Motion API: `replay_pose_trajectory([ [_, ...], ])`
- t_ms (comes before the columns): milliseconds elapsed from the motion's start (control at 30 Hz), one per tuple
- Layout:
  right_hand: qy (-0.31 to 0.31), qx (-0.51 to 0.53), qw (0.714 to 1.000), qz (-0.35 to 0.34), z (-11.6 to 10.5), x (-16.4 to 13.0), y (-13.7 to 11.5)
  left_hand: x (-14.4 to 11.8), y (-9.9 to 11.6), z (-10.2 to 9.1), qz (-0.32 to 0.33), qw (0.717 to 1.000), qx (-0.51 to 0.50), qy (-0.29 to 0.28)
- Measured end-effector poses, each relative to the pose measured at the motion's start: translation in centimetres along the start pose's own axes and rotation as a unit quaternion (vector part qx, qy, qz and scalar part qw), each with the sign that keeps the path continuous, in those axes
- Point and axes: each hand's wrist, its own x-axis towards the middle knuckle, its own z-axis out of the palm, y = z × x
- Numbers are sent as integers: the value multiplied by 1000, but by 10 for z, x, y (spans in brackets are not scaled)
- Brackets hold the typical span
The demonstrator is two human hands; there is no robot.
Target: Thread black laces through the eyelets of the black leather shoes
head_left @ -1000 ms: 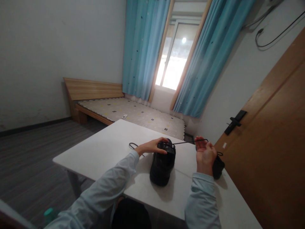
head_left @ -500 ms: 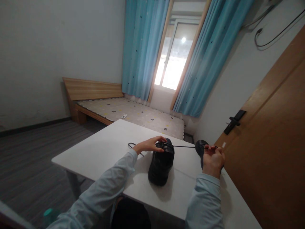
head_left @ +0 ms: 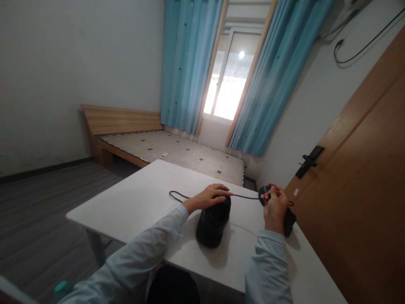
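A person sits at a white desk (head_left: 133, 198) with a black shoe (head_left: 212, 221) standing on it, toe toward them, near the middle of the desk's right half. The left hand (head_left: 207, 197) rests on the top of the shoe, fingers spread and pressing down rather than closed on anything. The right hand (head_left: 274, 202) is held out to the right of the shoe, its fingers pinched on the end of a black lace (head_left: 245, 196), which runs taut from under the left fingertips across to that pinch. A second loop of the lace (head_left: 177, 195) trails on the desk to the left of the left hand. Behind the right hand lies a second black shoe (head_left: 289, 219), mostly hidden.

By the look of it, the lace is being drawn through the shoe's upper eyelets, and the pull is mid-stroke. The next move would call for the left hand to keep the shoe steady while the right draws out the slack evenly, without tipping the shoe.

Beyond the desk are a low wooden bed (head_left: 177, 150), blue curtains (head_left: 186, 63) and a brown door (head_left: 363, 169).
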Motion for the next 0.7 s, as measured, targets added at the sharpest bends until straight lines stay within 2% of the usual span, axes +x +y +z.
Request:
replay_pose_trajectory([
  [133, -54, -98, 994, 13, 3, 0, 13, 0, -3, -1, 13, 999, 32, 10],
  [267, -107, -192, 975, -4, 5, -2, 18, -1, -4, -3, 14, 998, 50, 32],
  [467, -241, -319, 916, 0, 12, -11, 18, -2, -7, -3, 2, 997, 63, 48],
  [700, -345, -356, 868, 13, 23, -22, 24, -5, -5, -6, -22, 997, 59, 38],
])
